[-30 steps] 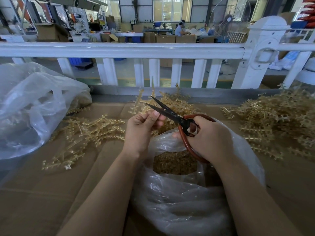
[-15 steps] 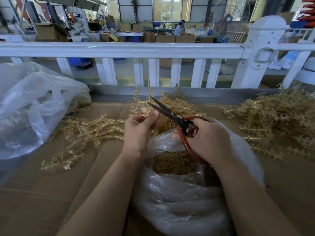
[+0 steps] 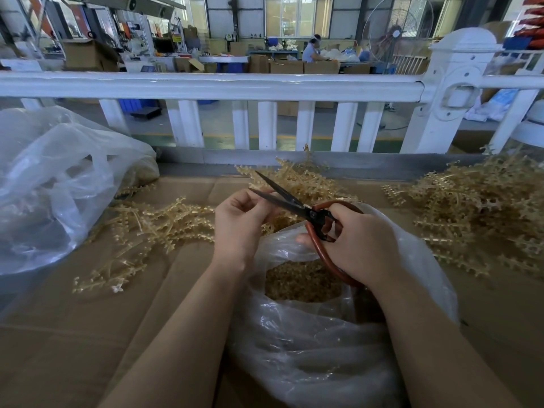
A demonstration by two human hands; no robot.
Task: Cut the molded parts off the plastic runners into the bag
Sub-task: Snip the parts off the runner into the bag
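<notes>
My right hand [image 3: 362, 245] grips the red-handled scissors [image 3: 294, 203], whose dark blades are open and point up and left. My left hand [image 3: 238, 222] is curled at the tip of the lower blade, its fingers pinching a short tan runner piece that they mostly hide. Both hands hover over the mouth of a clear plastic bag [image 3: 309, 348]. Inside it lies a heap of small tan cut parts [image 3: 300, 281].
Tan runner heaps lie on the cardboard [image 3: 88, 334]: one at left [image 3: 153, 225], one behind the hands [image 3: 306, 184], a big one at right [image 3: 477, 207]. A large clear bag [image 3: 53, 184] fills the far left. A white railing [image 3: 206, 86] borders the far edge.
The runner that stuck up above my left hand no longer shows there. The left hand has closed in at the lower blade's tip. The scissors stay open in much the same place.
</notes>
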